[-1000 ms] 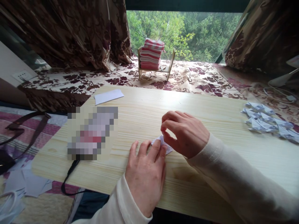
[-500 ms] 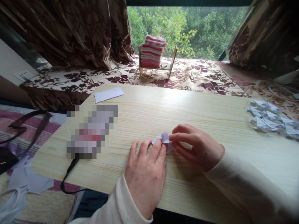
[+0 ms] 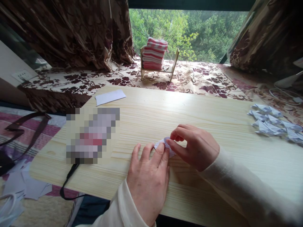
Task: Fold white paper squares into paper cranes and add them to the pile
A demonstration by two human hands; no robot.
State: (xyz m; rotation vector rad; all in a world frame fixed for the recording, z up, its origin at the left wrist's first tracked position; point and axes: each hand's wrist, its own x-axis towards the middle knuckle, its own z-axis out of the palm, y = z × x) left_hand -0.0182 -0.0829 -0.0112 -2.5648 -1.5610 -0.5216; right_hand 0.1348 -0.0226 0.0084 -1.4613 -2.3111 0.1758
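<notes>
A small piece of folded white paper (image 3: pixel 167 141) lies on the wooden table, partly covered by my fingers. My left hand (image 3: pixel 149 176) rests flat on the table with its fingers spread, the index and middle fingertips pressing the near side of the paper. From the right, my right hand (image 3: pixel 193 145) has its thumb and curled fingers closed on the raised flap of the paper. Where thumb and finger meet, the flap is partly hidden.
Folded paper pieces (image 3: pixel 270 121) cluster at the table's right end. A flat white paper strip (image 3: pixel 110 97) lies at the far left, beyond a pixelated object (image 3: pixel 92 135) with a black strap (image 3: pixel 68 176). Behind the table, a small rack (image 3: pixel 174 64) holds striped folded cloths (image 3: pixel 155 53).
My right hand has shifted slightly left and closed in on the paper. The flap that stood up is now pushed down and leftward under its thumb. My left hand stays in place.
</notes>
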